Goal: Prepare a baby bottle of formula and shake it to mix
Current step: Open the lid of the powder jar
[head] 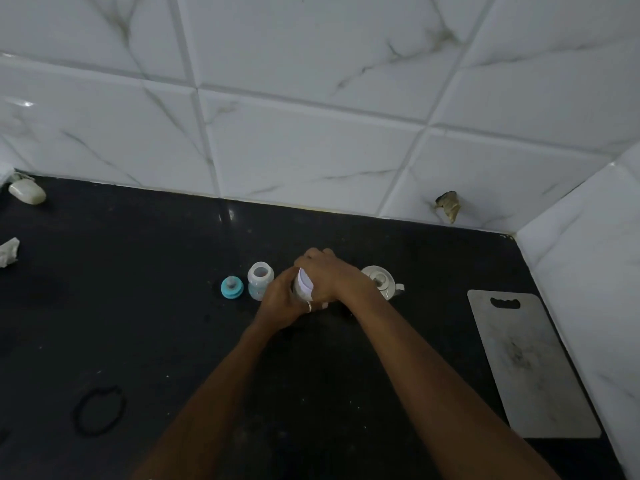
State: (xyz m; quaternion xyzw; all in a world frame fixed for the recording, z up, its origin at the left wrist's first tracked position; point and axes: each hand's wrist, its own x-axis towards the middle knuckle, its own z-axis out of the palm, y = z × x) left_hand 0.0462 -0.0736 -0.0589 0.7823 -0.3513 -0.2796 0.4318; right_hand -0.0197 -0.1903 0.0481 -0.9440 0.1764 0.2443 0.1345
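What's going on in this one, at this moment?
A person at a dark counter has both hands on a white jar. The left hand grips its side and the right hand curls over its top, perhaps working the lid. The baby bottle stands open just left of them, with its teal teat ring lying beside it. A white lidded pot sits to the right.

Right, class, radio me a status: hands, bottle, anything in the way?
Left hand and right hand grip a white container. Baby bottle upright, open; teal teat ring lies beside it. White pot close by right hand.
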